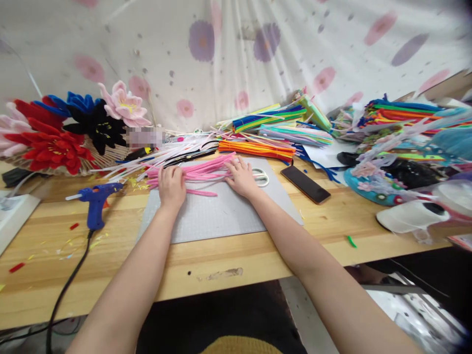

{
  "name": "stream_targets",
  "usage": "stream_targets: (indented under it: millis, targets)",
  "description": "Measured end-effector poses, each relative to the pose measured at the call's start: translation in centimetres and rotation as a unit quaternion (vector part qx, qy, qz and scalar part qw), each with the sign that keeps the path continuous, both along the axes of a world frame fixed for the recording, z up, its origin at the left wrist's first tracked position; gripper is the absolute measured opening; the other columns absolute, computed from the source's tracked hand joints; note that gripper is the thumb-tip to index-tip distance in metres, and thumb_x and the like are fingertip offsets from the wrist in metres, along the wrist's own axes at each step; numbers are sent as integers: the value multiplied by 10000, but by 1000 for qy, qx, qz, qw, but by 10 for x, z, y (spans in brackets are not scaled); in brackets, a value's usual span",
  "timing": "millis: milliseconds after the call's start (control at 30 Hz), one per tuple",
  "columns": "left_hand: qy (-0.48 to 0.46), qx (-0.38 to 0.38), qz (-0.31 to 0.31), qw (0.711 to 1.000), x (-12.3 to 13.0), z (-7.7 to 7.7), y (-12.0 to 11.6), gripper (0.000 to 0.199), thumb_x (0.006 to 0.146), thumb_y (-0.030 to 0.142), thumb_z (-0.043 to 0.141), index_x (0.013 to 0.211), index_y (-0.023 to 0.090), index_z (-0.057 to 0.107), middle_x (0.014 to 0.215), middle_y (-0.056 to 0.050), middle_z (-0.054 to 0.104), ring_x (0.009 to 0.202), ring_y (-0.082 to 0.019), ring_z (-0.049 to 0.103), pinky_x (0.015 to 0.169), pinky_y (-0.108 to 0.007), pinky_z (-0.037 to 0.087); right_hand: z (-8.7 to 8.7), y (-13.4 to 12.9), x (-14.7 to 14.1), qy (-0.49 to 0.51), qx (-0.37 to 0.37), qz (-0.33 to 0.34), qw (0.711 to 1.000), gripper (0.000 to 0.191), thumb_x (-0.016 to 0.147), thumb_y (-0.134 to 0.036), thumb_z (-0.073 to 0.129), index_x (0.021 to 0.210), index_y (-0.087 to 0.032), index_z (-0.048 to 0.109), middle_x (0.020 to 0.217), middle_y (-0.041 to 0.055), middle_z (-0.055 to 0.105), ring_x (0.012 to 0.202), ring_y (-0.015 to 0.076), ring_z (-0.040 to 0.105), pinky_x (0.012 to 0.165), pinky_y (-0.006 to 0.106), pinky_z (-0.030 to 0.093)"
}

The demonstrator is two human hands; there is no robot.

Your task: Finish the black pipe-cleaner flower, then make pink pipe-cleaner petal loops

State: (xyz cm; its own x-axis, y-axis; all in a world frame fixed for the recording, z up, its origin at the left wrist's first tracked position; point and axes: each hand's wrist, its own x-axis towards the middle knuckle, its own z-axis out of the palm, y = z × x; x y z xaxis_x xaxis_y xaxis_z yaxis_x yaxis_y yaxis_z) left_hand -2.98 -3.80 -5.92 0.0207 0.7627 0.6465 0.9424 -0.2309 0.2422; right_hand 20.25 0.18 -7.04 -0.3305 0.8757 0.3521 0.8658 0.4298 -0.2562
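A loose bundle of pink pipe cleaners lies across the grey cutting mat. My left hand is closed over the bundle's left part, fingers bent down around it. At the right end, my right hand touches the stems with its fingers apart. White-handled scissors lie on the mat just beside my right hand, their blades hidden. One short pink length sits a little apart, nearer me, right of my left hand.
A blue glue gun with a black cord stands left of the mat. Fuzzy flowers fill the back left. Orange pipe cleaners and other coloured bundles lie behind. A phone and a white spool are at right.
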Motion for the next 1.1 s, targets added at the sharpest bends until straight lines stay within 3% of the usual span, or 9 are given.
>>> stream_targets:
  millis: [100,167,267,367,533,733,900,1000,1100]
  targets:
    - [-2,-1,-27,1000,0,3,-5,175,851,197,395,884,188,566,915,-97,610,959,-241,530,976,-423,310,0,-1,-1,18,31,-53,998,696,814,-426,547,1401,-117,335,1412,189,373,1360,371,169,1031,618,166]
    - [-14,-8,-33,999,0,4,-7,193,868,238,386,887,182,570,897,-100,621,929,-242,543,897,-398,362,3,-4,-1,22,73,-20,997,713,822,-474,530,1406,-118,329,1389,178,396,1342,337,216,1057,550,175]
    - [-36,-12,-53,998,5,5,-11,239,890,285,365,898,181,580,925,-106,636,915,-230,558,834,-360,391,8,-9,-4,2,113,77,991,515,872,-457,461,1318,-199,473,1314,118,476,1262,273,326,1058,446,216]
    - [-30,-8,-91,995,12,6,-15,276,905,309,345,906,184,592,946,-102,649,932,-212,568,829,-326,401,9,-10,-8,-3,107,96,990,341,912,-379,406,1134,-240,624,1199,95,546,1142,252,396,998,413,275]
    - [-17,-26,-118,993,19,5,-18,292,913,330,350,943,188,603,967,-86,662,946,-190,585,819,-290,402,4,0,-1,57,91,-8,994,301,897,-321,427,997,-218,692,976,122,547,948,254,436,859,408,359]
    - [-13,-66,-7,998,6,8,-13,322,902,370,371,962,177,621,946,-105,634,900,-228,577,756,-314,384,5,13,30,197,140,-148,959,306,893,-326,398,944,-198,671,918,99,512,884,220,482,809,361,404]
    - [-115,-72,12,991,-1,11,-13,333,910,360,329,944,184,609,947,-95,623,910,-218,565,766,-314,392,15,10,32,334,100,-122,929,260,857,-371,443,896,-181,617,888,78,528,819,180,511,787,321,421]
    - [-290,-132,-65,946,9,6,-11,330,902,375,330,909,181,597,831,-56,618,799,-170,572,722,-291,427,17,4,9,456,-23,-12,890,187,805,-374,503,844,-203,568,790,27,543,708,138,508,696,282,431]
    - [-473,-224,-177,833,23,-2,-11,311,848,421,434,891,156,592,791,-43,613,718,-135,580,691,-285,470,14,-4,-17,525,-157,69,833,175,740,-375,575,755,-208,524,665,-19,508,599,101,474,588,239,409]
